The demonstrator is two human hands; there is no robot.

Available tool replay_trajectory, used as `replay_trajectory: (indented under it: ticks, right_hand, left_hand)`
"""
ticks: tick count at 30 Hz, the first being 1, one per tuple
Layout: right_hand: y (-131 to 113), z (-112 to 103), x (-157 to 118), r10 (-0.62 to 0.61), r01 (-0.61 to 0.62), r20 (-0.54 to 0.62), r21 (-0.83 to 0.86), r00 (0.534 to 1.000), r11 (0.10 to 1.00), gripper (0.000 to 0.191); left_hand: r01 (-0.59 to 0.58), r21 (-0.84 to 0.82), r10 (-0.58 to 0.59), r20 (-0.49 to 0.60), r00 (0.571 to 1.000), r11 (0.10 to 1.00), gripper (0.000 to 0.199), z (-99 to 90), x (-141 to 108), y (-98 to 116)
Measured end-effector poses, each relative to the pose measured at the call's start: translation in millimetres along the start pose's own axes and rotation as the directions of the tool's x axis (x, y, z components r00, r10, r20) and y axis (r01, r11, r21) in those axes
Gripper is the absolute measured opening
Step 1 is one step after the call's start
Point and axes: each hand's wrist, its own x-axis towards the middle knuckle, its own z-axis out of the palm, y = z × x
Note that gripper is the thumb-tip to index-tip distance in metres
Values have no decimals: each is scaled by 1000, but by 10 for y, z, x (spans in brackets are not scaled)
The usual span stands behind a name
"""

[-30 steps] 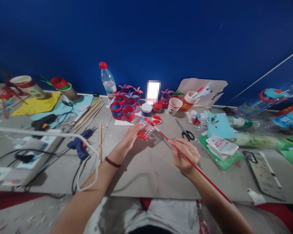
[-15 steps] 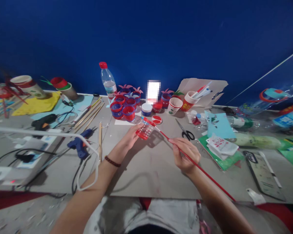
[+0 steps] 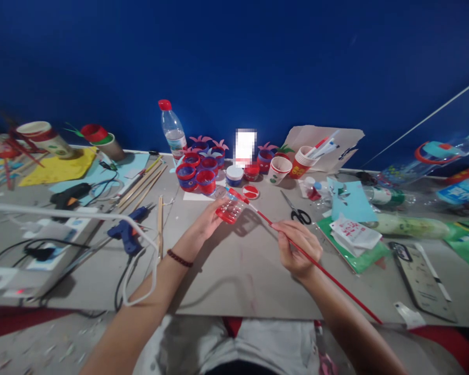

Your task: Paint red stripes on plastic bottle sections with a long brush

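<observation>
My left hand (image 3: 210,221) is closed around a clear piece of plastic bottle (image 3: 231,207) with red paint on its rims, held tilted over the table. A long red-handled paintbrush (image 3: 332,277) is pinched in my right hand (image 3: 300,249). Its tip meets the upper red edge of the bottle piece. Just behind sit a paint-smeared red and white lid (image 3: 250,192), a white-lidded jar (image 3: 234,175) and a small jar of red paint (image 3: 252,171). Several red and purple painted cups (image 3: 186,178) stand at the back left of my hands.
Black-handled scissors (image 3: 299,214) lie right of the lid, near paper cups (image 3: 279,171). A blue glue gun (image 3: 128,229), its cable and a power strip (image 3: 58,250) occupy the left. A phone (image 3: 419,281) and plastic bottles (image 3: 386,196) lie on the right.
The brush and my right hand have shifted very slightly, and the bottle piece has turned or tilted a little in my left hand. Everything else stays put.
</observation>
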Motion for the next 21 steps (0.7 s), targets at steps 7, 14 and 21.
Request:
replay_trajectory:
  ticks: [7,14,21]
  right_hand:
    - [66,-3,-162,97,-89,-139,66,986,994,17]
    - [30,48,-137,424,-315,-193,423,885,850,10]
    - [23,66,-99,584,-455,-182,464,791,761,16]
  left_hand:
    - [3,54,-2,-35,999,999,31,63,-39,35]
    - [-39,172,34,33,999,984,41,84,-46,-11]
    - [-64,165,50,91,995,984,41,103,-49,-44]
